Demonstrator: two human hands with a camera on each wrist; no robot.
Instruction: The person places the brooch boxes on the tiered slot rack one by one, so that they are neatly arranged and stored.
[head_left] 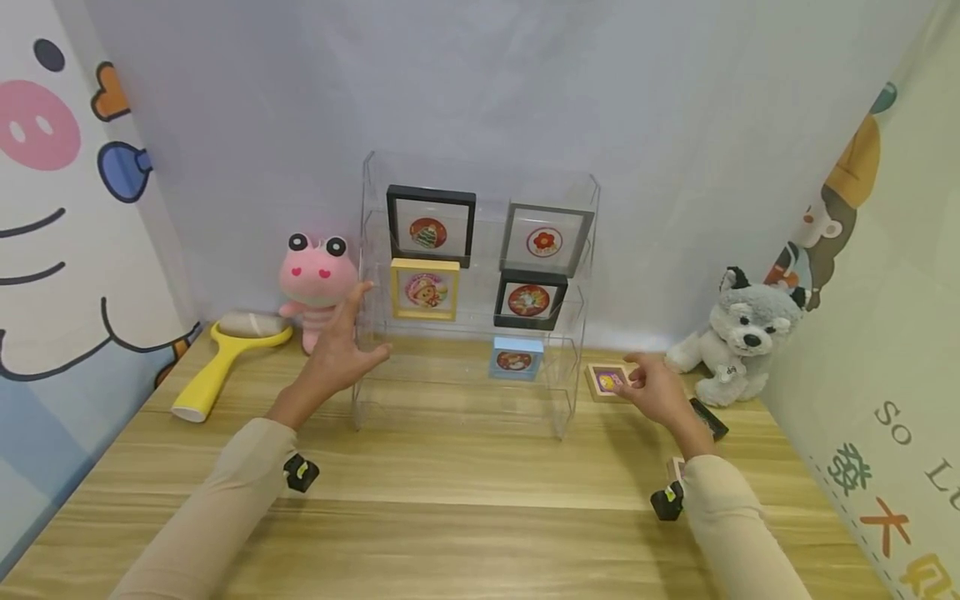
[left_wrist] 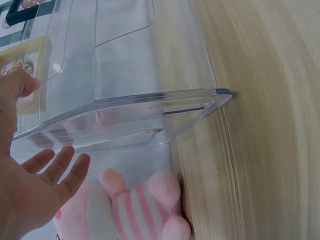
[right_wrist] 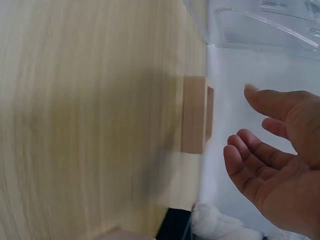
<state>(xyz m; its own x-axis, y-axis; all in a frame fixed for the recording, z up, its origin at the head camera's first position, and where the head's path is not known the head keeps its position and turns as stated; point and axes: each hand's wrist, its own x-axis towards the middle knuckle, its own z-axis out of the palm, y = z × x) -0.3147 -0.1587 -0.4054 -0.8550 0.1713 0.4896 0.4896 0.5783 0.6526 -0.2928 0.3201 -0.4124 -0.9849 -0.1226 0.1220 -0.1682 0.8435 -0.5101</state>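
A roller (head_left: pixel 206 379) lies on the table (head_left: pixel 465 542), left of a pink toy (head_left: pixel 318 287). The left hand (head_left: pixel 340 354), fingers spread, is beside the clear rack (left_wrist: pixel 150 99) of five frames (head_left: pixel 529 300). Rightward, a wooden frame (head_left: pixel 609 381) lies below the right hand (head_left: pixel 658 390), whose fingers are parted, near a plush dog (head_left: pixel 753 329).

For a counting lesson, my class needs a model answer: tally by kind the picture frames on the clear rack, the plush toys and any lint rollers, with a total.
Picture frames on the clear rack: 5 (Christmas-tree frame, flower frame, yellow frame, lower black frame, light-blue frame)
Plush toys: 2 (pink plush, husky plush)
Lint roller: 1
Total: 8
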